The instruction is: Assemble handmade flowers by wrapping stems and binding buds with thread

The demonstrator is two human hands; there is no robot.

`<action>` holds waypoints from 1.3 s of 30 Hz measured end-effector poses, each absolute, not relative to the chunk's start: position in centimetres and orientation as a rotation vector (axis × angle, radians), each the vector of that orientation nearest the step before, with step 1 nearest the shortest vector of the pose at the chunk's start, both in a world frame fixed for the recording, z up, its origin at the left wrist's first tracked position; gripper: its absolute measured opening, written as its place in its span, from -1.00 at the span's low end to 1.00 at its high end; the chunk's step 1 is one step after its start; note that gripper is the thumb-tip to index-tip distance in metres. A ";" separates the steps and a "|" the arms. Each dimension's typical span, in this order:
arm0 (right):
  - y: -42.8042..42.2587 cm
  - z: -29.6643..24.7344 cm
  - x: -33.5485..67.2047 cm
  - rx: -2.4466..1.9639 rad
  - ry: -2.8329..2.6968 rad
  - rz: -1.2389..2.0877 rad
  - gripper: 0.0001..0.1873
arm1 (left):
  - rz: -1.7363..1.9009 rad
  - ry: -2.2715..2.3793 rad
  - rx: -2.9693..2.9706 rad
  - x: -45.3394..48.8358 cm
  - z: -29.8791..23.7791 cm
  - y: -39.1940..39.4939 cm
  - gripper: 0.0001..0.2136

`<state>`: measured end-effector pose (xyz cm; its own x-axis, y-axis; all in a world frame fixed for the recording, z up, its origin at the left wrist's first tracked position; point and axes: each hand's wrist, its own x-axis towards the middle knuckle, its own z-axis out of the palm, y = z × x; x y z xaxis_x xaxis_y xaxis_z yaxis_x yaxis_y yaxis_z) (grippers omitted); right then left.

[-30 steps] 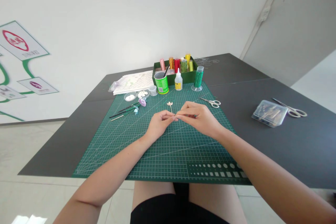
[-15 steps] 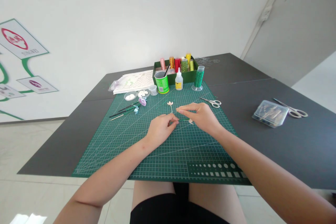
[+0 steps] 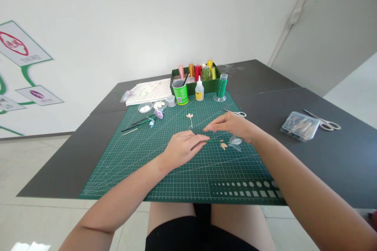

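My left hand is closed over the mat, thumb and fingers pinching the end of a thin green flower stem. That stem runs right to small cream petals and pale blue-grey sheer petals. Just above it, my right hand is pinched, fingertips together; whatever is between them is too fine to make out. A separate cream flower on a thin stem lies beyond my left hand. Under everything is a green cutting mat. My right hand partly covers a pair of scissors.
Behind stand a green can, a glue bottle, a green thread spool and a box of coloured spools. Purple and blue flowers and small dishes lie left. A clear case and more scissors lie right.
My right hand has shifted right and slightly nearer. The stem in my left hand has moved right, and its sheer petals now show. My left-hand fingers have stretched further right.
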<state>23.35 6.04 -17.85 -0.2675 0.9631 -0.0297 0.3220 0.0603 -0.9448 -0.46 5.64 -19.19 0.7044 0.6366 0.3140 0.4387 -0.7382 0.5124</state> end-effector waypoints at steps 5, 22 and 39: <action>6.3 -18.1 23.9 -1.251 -1.611 1.488 -0.77 | 0.715 0.726 2.394 -0.4 -19.1 5.4 -0.77; 4.5 -18.3 18.8 -0.981 -1.130 1.743 -0.45 | 0.995 0.934 1.101 0.3 -19.4 7.2 -0.70; 4.1 -18.8 18.4 -1.263 -1.785 0.778 -0.78 | 1.032 1.066 1.235 0.3 -20.1 7.8 -0.72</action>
<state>18.38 4.09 -18.81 -0.1835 0.9490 0.2562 0.4587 0.3132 -0.8316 0.30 7.83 -20.14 0.2011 0.9781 -0.0544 -0.0224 0.0601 0.9979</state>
